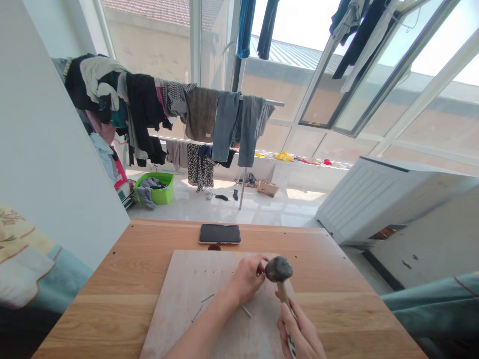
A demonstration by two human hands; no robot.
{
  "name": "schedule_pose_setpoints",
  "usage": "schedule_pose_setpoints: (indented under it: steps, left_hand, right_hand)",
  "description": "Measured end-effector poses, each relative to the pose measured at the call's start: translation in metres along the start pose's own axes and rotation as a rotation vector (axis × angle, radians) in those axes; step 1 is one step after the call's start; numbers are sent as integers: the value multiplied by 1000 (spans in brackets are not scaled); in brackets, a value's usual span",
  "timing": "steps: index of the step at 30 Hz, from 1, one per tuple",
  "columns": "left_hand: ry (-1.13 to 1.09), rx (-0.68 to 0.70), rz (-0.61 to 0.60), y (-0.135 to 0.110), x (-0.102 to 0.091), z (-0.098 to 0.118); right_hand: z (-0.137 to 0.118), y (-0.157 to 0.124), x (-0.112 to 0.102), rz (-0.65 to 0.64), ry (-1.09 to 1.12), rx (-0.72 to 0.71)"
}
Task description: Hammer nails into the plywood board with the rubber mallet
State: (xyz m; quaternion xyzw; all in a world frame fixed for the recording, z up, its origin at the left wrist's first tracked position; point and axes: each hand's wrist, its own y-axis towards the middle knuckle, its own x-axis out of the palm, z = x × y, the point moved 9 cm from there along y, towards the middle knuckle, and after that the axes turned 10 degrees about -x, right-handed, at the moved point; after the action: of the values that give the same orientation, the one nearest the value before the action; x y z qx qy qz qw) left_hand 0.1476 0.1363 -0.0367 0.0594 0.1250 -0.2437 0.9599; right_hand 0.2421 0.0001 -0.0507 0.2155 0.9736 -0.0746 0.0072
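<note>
My right hand grips the wooden handle of a hammer, whose dark round head hangs just above a pale plywood board. My left hand is pinched close under the hammer head, its fingertips together on something too small to make out. Three loose nails lie on the board near my left wrist. A row of small dots, nail heads or holes, runs along the board's far part. The board rests on a wooden table.
A black phone lies face up at the table's far edge. Beyond stand a clothes rack full of laundry, a green basin, a white cabinet on the right and a bed edge on the left.
</note>
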Motion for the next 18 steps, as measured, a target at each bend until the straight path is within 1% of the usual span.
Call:
schedule_pose_setpoints:
  steps: [2,4,6,8,9,11,13,15,17,18]
  left_hand:
    - [10,-7,-2,0,0,0]
    - [11,-4,-1,0,-1,0]
    - [5,7,-15,0,1,1]
    - [17,2,-41,1,3,1]
    - [35,-15,-55,2,3,1]
    - [95,-61,-76,1,0,3]
    - [195,-75,-97,-3,-9,12]
    - [347,-33,-164,-14,-15,28]
    - [559,18,-302,-31,-15,40]
    - [675,34,-373,-42,-12,41]
  right_hand:
    - [-3,2,0,-13,-32,-32]
    - [-6,4,2,-61,-82,-59]
    - [-6,5,4,-127,-123,-48]
    - [-4,4,3,-163,-117,-18]
    - [-3,3,2,-165,-98,-3]
    - [0,0,-6,-129,-54,15]
    - [6,-2,-19,-55,-22,24]
    - [18,-3,-29,-26,-12,50]
    - [35,-4,-35,-45,-24,102]
    - [44,-4,-37,-44,-37,126]
